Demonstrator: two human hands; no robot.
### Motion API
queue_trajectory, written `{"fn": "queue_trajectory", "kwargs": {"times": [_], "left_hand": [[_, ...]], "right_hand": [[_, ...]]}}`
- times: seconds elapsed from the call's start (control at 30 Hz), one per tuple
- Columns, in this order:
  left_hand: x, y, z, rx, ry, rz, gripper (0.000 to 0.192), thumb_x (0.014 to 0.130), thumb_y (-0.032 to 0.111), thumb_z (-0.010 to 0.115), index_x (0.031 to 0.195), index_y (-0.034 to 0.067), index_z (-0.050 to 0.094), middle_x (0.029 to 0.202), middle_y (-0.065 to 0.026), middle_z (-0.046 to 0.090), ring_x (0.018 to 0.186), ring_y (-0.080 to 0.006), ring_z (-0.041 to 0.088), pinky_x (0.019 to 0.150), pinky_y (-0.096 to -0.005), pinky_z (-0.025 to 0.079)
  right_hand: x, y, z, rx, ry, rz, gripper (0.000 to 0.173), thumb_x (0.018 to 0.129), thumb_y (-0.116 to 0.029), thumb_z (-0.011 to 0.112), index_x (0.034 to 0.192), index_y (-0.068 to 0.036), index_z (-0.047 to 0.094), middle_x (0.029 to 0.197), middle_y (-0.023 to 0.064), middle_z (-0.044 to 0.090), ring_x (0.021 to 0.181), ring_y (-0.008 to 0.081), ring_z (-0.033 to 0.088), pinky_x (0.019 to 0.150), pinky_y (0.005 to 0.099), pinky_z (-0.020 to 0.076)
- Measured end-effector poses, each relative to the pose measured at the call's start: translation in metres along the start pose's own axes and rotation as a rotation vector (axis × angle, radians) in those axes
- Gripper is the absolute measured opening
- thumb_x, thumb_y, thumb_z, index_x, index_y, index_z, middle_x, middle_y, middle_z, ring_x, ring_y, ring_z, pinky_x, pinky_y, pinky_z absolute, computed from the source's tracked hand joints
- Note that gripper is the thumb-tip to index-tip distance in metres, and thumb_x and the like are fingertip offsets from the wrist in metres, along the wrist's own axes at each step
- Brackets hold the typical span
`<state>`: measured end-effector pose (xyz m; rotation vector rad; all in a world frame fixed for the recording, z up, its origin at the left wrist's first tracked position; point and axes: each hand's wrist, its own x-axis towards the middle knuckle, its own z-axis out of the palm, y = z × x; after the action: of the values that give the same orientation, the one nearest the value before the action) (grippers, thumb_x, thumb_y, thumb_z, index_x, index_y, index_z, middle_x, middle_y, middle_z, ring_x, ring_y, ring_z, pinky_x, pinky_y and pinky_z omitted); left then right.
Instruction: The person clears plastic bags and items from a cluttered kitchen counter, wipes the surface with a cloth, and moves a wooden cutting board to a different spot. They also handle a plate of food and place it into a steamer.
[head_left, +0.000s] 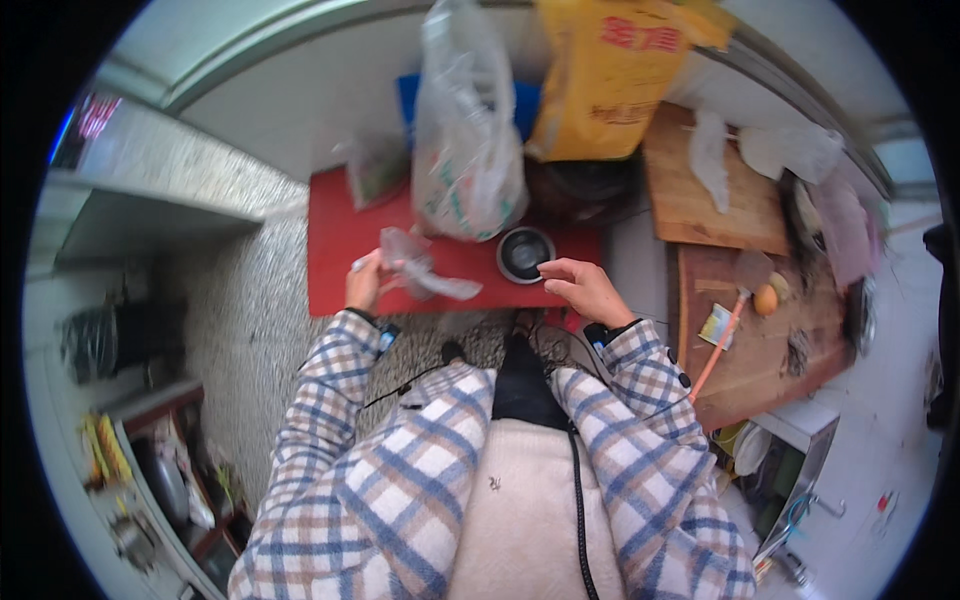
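My left hand (365, 281) holds a thin clear plastic bag (420, 266) over the left front part of a red tabletop (334, 225). My right hand (586, 286) has its fingers apart beside the right rim of a round metal bowl (525, 255); whether a fingertip touches the rim I cannot tell. The bowl's inside looks dark. Behind it stands a tall, full translucent plastic bag (469, 172). A smaller clear bag with something green (379, 169) lies at the back left of the red top.
A yellow printed sack (615, 82) rests on a dark round vessel (585, 187) at the back. On the right are a wooden board (675, 172) and a wooden table (772, 367) bearing an egg (766, 299), a small packet (716, 324) and an orange-handled tool (720, 349). A cable hangs near my legs.
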<state>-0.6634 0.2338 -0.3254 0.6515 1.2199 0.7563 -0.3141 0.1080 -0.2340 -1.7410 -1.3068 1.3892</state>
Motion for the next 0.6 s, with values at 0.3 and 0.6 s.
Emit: {"fn": "queue_trajectory", "kwargs": {"times": [0.3, 0.6], "left_hand": [[0.1, 0.055, -0.014, 0.634, 0.283, 0.355, 0.026, 0.091, 0.026, 0.056, 0.092, 0.002, 0.064, 0.08, -0.0054, 0.065, 0.069, -0.0116, 0.058, 0.06, -0.0265, 0.047], [0.034, 0.021, -0.001, 0.733, 0.218, 0.003, 0.021, 0.09, 0.01, 0.05, 0.104, 0.001, 0.063, 0.088, -0.0071, 0.065, 0.075, -0.0169, 0.062, 0.068, -0.0301, 0.051]], "right_hand": [[-0.026, 0.039, -0.198, -0.085, 0.709, 0.008, 0.049, 0.077, -0.014, 0.065, 0.122, 0.001, 0.052, 0.113, 0.0174, 0.062, 0.103, 0.0259, 0.061, 0.089, 0.0331, 0.0475], [0.066, 0.067, -0.275, -0.443, 1.038, -0.034, 0.059, 0.073, -0.021, 0.069, 0.124, 0.0, 0.049, 0.122, 0.0215, 0.054, 0.107, 0.0339, 0.055, 0.092, 0.04, 0.0437]]}}
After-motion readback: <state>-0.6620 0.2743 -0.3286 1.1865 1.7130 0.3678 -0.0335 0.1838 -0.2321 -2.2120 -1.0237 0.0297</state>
